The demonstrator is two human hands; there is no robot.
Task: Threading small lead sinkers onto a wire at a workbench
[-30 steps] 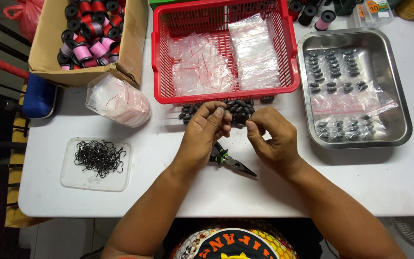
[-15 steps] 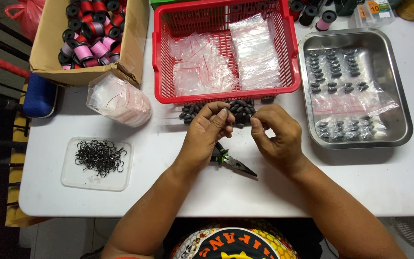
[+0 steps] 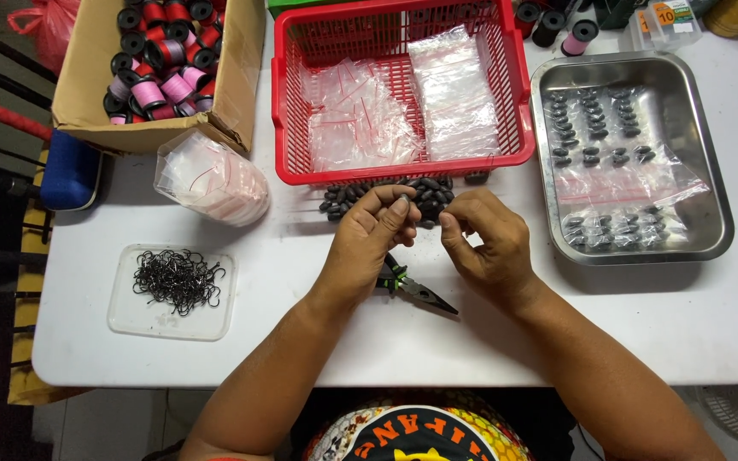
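A: Two hands over the white table (image 3: pixel 557 341), close together. Left hand (image 3: pixel 369 243) has fingers curled in, thumb against fingertips — looks like it's pinching something small, too tiny to tell what. Right hand (image 3: pixel 484 248) is the same, fingertips pressed together, facing the left.

B: Where are the weights?

A: Pile of dark weights (image 3: pixel 369 195) lies on the table just past the fingertips, against the red basket (image 3: pixel 284 111) — close at hand for picking, I'd judge. Pliers (image 3: pixel 416 290) lie under and between the wrists, untouched.

B: Around them?

A: Basket holds small clear bags. Steel tray (image 3: pixel 711 171) to the right has bagged weights. Left: clear lid of black hooks (image 3: pixel 177 280), a bag bundle (image 3: pixel 211 175), cardboard box (image 3: pixel 241 77) of thread spools.

B: Anything in the way?

A: Basket wall crowds the pile; the hands hide part of it.
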